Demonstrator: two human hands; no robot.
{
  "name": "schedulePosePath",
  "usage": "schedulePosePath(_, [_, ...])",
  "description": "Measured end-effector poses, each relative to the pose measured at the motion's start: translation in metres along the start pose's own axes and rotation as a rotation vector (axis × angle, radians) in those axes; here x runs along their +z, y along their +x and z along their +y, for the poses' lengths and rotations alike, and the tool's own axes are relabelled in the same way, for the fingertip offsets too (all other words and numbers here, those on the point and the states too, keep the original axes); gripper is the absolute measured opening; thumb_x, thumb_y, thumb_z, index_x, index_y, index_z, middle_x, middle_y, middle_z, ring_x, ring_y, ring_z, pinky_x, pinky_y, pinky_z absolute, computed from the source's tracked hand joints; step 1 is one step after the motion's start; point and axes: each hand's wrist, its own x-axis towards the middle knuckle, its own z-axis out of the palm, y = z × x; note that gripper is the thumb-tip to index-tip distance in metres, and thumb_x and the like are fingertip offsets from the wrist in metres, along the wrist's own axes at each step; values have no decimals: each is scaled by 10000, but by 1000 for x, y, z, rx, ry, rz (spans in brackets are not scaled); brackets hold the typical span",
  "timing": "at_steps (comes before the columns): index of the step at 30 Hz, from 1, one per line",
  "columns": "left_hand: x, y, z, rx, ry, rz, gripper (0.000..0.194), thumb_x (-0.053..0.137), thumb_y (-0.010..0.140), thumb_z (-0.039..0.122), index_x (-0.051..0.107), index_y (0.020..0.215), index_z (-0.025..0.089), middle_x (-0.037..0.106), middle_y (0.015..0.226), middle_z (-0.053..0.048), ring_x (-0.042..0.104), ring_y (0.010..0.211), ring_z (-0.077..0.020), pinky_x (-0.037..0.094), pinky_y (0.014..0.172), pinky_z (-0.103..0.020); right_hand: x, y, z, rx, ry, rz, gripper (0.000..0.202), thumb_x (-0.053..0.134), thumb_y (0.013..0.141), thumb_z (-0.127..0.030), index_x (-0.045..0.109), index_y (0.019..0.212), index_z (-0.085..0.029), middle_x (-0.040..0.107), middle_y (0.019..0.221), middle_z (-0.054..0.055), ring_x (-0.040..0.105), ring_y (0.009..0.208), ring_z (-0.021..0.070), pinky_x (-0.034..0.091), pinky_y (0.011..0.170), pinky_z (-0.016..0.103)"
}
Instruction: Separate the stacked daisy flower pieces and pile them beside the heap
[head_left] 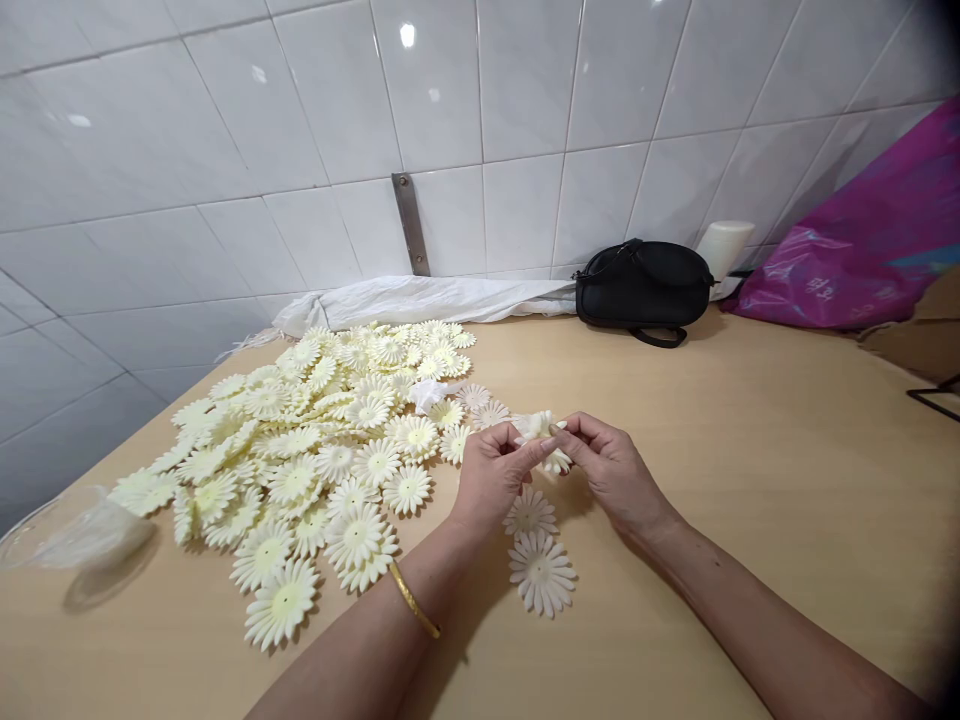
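The left hand (491, 475) and the right hand (615, 470) are meeting above the wooden bench (712, 420), and both are holding a white petalled flower piece (541, 425) between them. The left fingers are closing on its left side in a pinch, with the thumb reaching across toward the other hand; the right fingers are pinching its right edge, nearly touching the left thumb. A gold bangle (414, 600) is circling the left wrist. Below the hands, two white daisy-shaped cutouts are lying flat on the bench, the smaller upper one (530, 512) just above the larger lower one (542, 573). To the left of the hands, a large pile of pale yellow daisy cutouts (300, 440) is spreading over the bench, many of them overlapping, and a small crumpled white scrap (427, 395) is resting at its right side. A clear plastic bag (94, 535) is sitting near the left edge of the bench. Along the back, a white plastic sheet (442, 298) is lying against the tiled wall (525, 90), below a metal bracket (411, 225). A black zip case (645, 285) is resting at the sheet's right end, with a white bottle (724, 248) standing behind it and a magenta bag (855, 240) bulging farther right.
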Motion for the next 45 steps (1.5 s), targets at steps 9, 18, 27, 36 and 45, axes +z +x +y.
schedulePosePath(9, [-3, 3, -4, -43, -47, -93, 202, 615, 672, 310, 551, 620, 125, 504, 443, 33, 460, 386, -66, 379, 400, -181, -1, 0, 0, 64, 70, -65, 225, 588, 722, -391, 558, 716, -169, 500, 616, -31, 442, 562, 89, 372, 532, 212])
schedulePosePath(18, [-2, 3, -3, -116, -71, -14, 372, 671, 603, 412, 432, 512, 142, 462, 385, 56, 367, 285, -31, 253, 313, -156, 0, 2, 3, 77, 128, -46, 286, 573, 728, -421, 552, 610, -160, 480, 569, -23, 435, 531, 89, 378, 512, 222])
schedulePosePath(27, [-3, 6, -12, -252, -439, -187, 283, 659, 630, 369, 528, 646, 120, 597, 571, -28, 521, 444, -75, 392, 437, -182, -2, 4, 1, 263, 390, 43, 272, 656, 645, -407, 532, 622, -166, 544, 559, -24, 476, 484, 79, 392, 481, 208])
schedulePosePath(36, [-9, 10, -10, -145, -85, 43, 201, 603, 657, 282, 523, 568, 122, 526, 479, 4, 455, 386, -63, 305, 377, -173, -21, 16, 6, 290, 454, 338, 284, 723, 545, -362, 518, 595, -172, 549, 543, -24, 497, 463, 73, 389, 470, 195])
schedulePosePath(45, [-10, 6, -7, 135, 284, 89, 442, 621, 655, 394, 576, 1041, 183, 548, 802, -21, 363, 448, -31, 299, 415, -177, -13, 11, 6, 76, 99, 218, 271, 634, 665, -403, 522, 585, -170, 490, 529, -37, 433, 470, 75, 364, 464, 205])
